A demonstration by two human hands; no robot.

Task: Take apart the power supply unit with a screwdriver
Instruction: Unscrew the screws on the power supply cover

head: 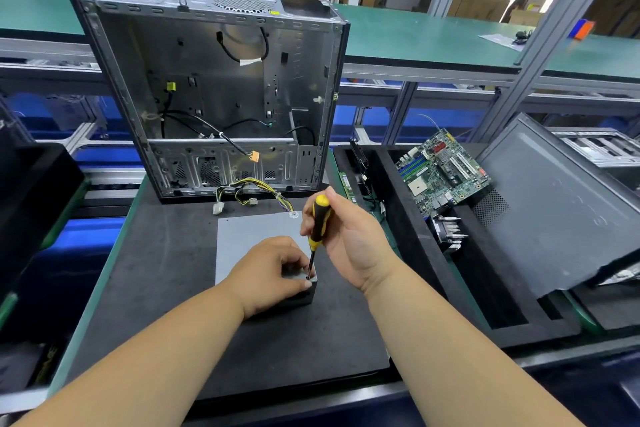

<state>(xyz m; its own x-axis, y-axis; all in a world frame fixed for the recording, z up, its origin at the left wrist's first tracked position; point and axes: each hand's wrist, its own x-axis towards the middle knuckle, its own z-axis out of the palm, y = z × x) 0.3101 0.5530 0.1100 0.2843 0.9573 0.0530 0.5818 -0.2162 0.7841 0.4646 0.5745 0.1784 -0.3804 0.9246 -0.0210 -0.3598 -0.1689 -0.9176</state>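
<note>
Power supply unit [256, 243], on bench [166, 288]: left hand [273, 270] gripping its corner; right hand [343, 236] gripping screwdriver [317, 229], tip sitting at that corner.

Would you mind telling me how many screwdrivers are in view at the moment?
1. The yellow-and-black-handled screwdriver is gripped in the right hand, its tip on the near right corner of the grey metal power supply unit. Others may be hidden in the black trays.

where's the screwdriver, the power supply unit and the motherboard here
screwdriver [318, 222]: head view, on the yellow and black handle.
power supply unit [249, 236]: head view, on the bare grey top panel.
motherboard [441, 172]: head view, on the middle of the green board in the black tray.
</note>
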